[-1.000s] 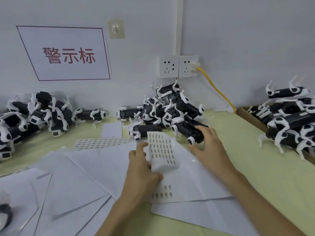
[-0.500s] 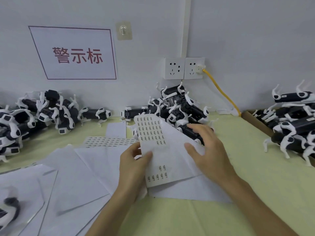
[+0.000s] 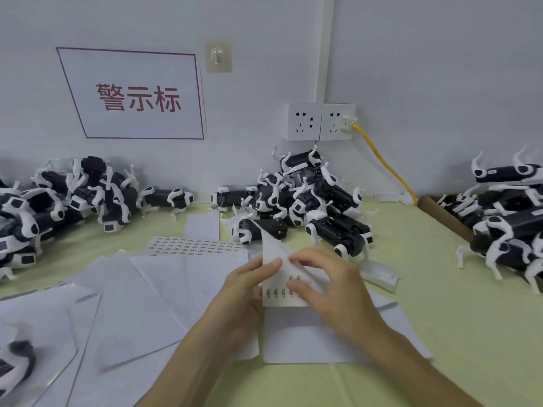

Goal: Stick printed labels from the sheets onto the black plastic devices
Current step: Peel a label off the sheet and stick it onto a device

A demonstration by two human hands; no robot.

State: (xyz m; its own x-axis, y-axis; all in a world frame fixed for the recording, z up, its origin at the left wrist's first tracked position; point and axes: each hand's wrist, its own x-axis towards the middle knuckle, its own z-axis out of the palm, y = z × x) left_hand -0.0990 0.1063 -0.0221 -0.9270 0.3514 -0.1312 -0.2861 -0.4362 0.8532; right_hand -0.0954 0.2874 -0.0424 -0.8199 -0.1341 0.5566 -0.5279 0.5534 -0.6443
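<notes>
Hands: both meet at one label sheet (image 3: 271, 245), raised just above the bench (image 3: 440, 295), in front of the middle heap.
Left hand (image 3: 249, 286): grips the sheet's left edge, thumb laid flat on its face, fingers behind.
Right hand (image 3: 332, 286): fingers curled, thumb and forefinger pinching at the printed rows near the sheet's bottom. Whether a label has lifted I cannot tell, since the fingertips cover it.
Left heap (image 3: 73, 198): black devices with white legs, piled against the wall, well apart from the hands.
Spare label sheet (image 3: 191, 246): flat on the bench, among blank backing sheets (image 3: 164, 286).
Middle heap (image 3: 299, 189): more devices under the wall sockets (image 3: 320, 121).
Nearest device (image 3: 340, 233): lies just beyond the right hand, untouched.
Right heap (image 3: 505, 218): devices stacked in a cardboard box at the bench's edge.
Step in hand: probably peeling one label free.
Doing it well: bend the backing away, catch a corner with the nail, lift slowly, keep the adhesive off the fingers, then press it square on the nearest device.
</notes>
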